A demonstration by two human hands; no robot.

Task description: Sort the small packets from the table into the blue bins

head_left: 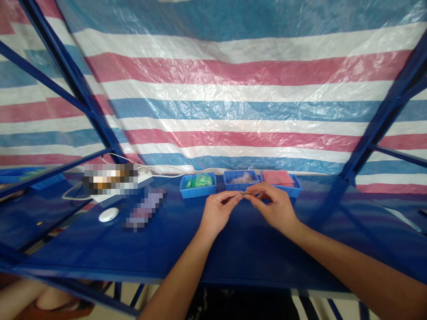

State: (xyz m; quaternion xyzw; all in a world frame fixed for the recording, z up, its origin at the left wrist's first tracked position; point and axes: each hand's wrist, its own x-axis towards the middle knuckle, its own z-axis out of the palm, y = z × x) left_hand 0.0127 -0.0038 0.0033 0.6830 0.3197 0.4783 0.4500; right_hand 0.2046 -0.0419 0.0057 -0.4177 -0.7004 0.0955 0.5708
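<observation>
My left hand [218, 211] and my right hand [275, 206] meet above the blue table, fingertips almost touching. Between them is a small, thin, brownish piece [245, 193], pinched from both sides; it is too small to name. Just behind the hands stand three blue bins in a row. The left bin [199, 192] holds green items [200, 180]. Clear plastic bags with something brownish [242, 178] lie in the middle bin [230, 186]. Flat pink-red pieces [276, 178] fill the right bin [295, 192], which my right hand partly covers.
A white power strip [125, 190] with cables lies at the back left. In front of it are a white oval object [108, 215] and a pixelated flat object [145, 209]. Blue metal posts [383, 111] and striped sheeting [233, 71] enclose the table. Someone's bare limb [50, 298] shows at lower left.
</observation>
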